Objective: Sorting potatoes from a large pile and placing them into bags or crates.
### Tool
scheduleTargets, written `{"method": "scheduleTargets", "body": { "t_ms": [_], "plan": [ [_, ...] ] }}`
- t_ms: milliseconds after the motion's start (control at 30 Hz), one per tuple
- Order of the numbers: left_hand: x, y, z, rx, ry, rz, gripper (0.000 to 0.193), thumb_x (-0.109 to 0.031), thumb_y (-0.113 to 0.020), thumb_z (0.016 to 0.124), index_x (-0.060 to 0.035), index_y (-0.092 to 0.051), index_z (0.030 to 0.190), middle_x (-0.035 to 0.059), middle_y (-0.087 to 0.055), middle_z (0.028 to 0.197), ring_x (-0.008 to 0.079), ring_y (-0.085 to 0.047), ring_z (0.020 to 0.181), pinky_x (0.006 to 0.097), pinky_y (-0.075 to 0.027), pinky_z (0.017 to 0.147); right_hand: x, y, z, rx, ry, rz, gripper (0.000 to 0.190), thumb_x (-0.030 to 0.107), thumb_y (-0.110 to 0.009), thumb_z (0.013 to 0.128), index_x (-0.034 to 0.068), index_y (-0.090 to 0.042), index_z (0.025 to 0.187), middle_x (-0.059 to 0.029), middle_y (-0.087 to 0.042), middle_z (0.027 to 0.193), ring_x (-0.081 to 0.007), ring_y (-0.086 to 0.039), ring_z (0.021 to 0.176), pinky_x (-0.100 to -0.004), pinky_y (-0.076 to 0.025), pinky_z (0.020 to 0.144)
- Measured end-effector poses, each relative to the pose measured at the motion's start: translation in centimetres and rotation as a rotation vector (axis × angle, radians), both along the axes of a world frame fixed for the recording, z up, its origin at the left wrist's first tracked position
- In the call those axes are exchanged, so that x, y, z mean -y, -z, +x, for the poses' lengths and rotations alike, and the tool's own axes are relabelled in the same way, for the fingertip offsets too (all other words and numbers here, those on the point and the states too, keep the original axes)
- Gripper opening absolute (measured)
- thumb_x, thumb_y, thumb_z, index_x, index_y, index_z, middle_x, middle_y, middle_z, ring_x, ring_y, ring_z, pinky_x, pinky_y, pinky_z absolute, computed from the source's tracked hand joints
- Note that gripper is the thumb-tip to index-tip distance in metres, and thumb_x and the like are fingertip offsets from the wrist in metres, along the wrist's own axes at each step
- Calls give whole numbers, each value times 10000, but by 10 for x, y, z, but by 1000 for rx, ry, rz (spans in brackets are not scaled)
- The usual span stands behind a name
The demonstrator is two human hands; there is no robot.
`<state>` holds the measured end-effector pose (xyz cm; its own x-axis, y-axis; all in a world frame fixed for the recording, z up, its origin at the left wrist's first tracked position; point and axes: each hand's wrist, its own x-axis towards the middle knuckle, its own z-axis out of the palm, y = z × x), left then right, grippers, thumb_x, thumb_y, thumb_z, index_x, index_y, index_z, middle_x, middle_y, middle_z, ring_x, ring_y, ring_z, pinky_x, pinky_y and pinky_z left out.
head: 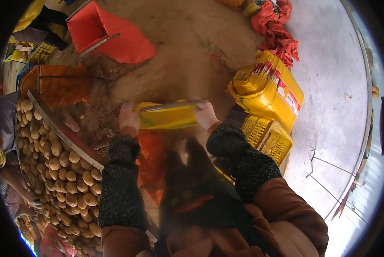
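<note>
In a pale striped glove, my left hand grips one end of a yellow mesh sack. The other end is in my right hand, gloved the same way. A thin metal bar runs along the far edge of the sack, between both hands. Motion blur hides how the sack is fixed to the bar. Below the sack, in front of my dark apron, hangs blurred orange-red material.
Potatoes fill a metal-edged sorting table at left, with co-workers' hands beyond. A red sack on a metal frame and an orange sack stand farther off. Stacked yellow sacks and yellow crates line the right wall.
</note>
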<state>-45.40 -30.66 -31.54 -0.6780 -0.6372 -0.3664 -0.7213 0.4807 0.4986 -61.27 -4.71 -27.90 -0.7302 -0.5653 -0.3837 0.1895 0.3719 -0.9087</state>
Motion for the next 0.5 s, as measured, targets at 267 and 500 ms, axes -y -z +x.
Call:
{"method": "scheduleTargets", "body": {
  "t_ms": [267, 500],
  "plan": [
    [-33, -35, 47, 428, 43, 64, 561, -158, -549, 917, -6, -398, 1435, 277, -643, 1088, 444, -603, 1043, 478, -485, 896, -44, 9, 27, -497, -581, 640, 416, 82, -592, 875, 29, -536, 1284, -229, -618, 1149, -418, -569, 1114, -447, -485, 928],
    [-58, -88, 97, 465, 106, 38, 316, -248, -546, 935, -55, -602, 1179, 241, -666, 1061, 428, -617, 1021, 501, -497, 845, -94, 59, 116, -465, -527, 641, 564, 186, -698, 791, 21, -517, 1299, -222, -578, 1239, -402, -563, 1144, -440, -487, 946]
  ]
}}
